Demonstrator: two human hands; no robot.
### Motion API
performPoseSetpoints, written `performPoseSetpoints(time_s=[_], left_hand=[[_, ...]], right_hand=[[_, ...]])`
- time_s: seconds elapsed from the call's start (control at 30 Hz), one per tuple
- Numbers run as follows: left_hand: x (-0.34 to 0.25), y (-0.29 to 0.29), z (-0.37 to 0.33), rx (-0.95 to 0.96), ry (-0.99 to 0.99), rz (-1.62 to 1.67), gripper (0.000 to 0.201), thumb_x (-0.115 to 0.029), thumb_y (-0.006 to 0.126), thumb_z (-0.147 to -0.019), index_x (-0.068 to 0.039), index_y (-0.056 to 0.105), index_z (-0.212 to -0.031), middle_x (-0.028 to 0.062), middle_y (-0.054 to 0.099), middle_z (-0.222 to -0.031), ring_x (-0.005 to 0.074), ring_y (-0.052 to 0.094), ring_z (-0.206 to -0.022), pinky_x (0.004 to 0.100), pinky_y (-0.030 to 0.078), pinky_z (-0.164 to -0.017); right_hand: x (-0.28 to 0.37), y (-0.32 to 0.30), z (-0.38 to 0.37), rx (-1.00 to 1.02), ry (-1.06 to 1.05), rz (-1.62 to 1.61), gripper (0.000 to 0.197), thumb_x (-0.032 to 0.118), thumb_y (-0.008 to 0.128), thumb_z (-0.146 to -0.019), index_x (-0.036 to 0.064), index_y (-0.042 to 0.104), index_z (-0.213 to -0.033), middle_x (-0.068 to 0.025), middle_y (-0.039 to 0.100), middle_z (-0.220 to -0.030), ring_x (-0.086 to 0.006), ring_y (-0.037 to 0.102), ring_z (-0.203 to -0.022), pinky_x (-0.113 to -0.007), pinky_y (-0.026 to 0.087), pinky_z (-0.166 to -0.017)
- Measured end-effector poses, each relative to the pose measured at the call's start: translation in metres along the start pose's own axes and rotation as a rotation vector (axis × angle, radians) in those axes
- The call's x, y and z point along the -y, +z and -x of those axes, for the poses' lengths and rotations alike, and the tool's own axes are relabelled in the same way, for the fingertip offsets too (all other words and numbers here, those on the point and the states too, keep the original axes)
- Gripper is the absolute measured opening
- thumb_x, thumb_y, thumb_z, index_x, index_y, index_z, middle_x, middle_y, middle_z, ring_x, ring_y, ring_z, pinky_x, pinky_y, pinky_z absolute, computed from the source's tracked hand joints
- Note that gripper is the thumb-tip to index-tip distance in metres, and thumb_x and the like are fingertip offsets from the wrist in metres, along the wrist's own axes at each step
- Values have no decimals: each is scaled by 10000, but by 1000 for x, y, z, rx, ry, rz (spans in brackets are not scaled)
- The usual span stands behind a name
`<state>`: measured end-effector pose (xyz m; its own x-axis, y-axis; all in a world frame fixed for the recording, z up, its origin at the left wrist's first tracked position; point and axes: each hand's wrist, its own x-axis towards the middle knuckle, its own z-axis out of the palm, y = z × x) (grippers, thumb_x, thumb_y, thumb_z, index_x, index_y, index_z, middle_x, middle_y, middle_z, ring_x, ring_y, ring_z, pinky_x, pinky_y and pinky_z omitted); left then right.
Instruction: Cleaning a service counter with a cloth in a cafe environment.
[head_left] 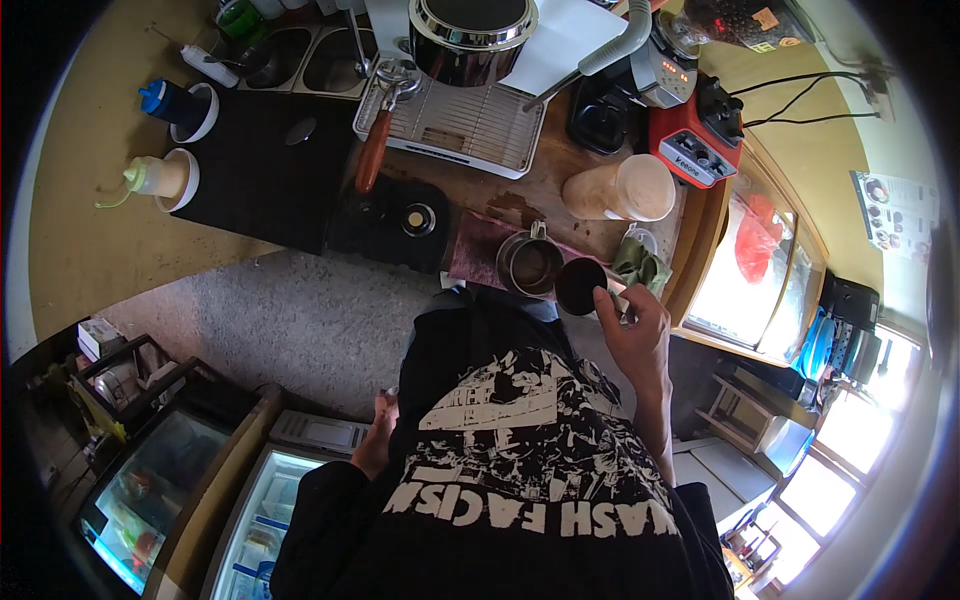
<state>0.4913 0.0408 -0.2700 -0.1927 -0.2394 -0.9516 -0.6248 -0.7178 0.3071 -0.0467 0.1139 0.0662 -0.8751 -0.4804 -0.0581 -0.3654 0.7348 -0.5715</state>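
My right hand (pixel 640 325) is closed on a small dark round cup (pixel 581 287), gripping it at its right side. The cup's inside looks dark; its contents cannot be made out. Just left of it, a stainless steel milk pitcher (pixel 530 264) stands on a reddish cloth (pixel 474 250) at the counter's front edge, its handle toward the back. My left hand (pixel 376 437) hangs low beside my body, away from the counter. Its fingers are partly hidden, so what they do is unclear.
Behind stands an espresso machine (pixel 450 125) with a wooden-handled portafilter (pixel 376 150) on its drip tray. A tamping mat (pixel 375 228), large tub (pixel 620 188), red appliance (pixel 690 145) and green cloth (pixel 640 265) surround the work spot. Squeeze bottles (pixel 160 177) stand far left.
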Motion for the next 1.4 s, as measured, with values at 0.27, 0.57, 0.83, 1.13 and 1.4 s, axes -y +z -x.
performPoseSetpoints(time_s=[0.27, 0.57, 0.83, 1.13, 1.4], left_hand=[[-34, 5, 31, 65, 46, -9, 576, -404, 617, -934, -55, 456, -1363, 111, 579, -1278, 245, 541, -1212, 401, 426, -1004], [-60, -14, 89, 136, 86, -29, 580, -418, 576, -958, -49, 441, -1384, 111, 552, -1315, 235, 514, -1244, 389, 406, -1030], [-121, 4, 129, 203, 119, -43, 586, -431, 539, -980, -43, 427, -1403, 110, 528, -1347, 226, 490, -1272, 379, 389, -1053], [-177, 23, 172, 275, 159, -71, 594, -445, 498, -1004, -36, 411, -1425, 110, 501, -1384, 216, 462, -1303, 367, 370, -1078], [-256, 65, 190, 325, 196, -94, 602, -458, 461, -1025, -30, 397, -1444, 110, 477, -1416, 207, 438, -1331, 357, 352, -1101]], right_hand=[[2, -1, -2, 14, -23, -4, 351, 231, 764, -861, -23, 562, -726, -82, 474, -601, -127, 428, -544, -314, 357, -509], [5, -3, -4, 49, -22, 16, 336, 227, 765, -858, -31, 582, -743, -92, 500, -631, -136, 450, -554, -317, 371, -520], [7, -5, -7, 70, -5, -5, 337, 223, 761, -862, -31, 579, -735, -95, 505, -632, -132, 444, -550, -311, 372, -523], [11, -6, -9, 73, -47, -9, 328, 199, 761, -860, -38, 575, -732, -96, 505, -632, -135, 447, -552, -316, 371, -519], [8, -8, -6, 67, -51, -18, 327, 195, 762, -860, -43, 576, -735, -101, 504, -632, -133, 445, -553, -320, 373, -517]])
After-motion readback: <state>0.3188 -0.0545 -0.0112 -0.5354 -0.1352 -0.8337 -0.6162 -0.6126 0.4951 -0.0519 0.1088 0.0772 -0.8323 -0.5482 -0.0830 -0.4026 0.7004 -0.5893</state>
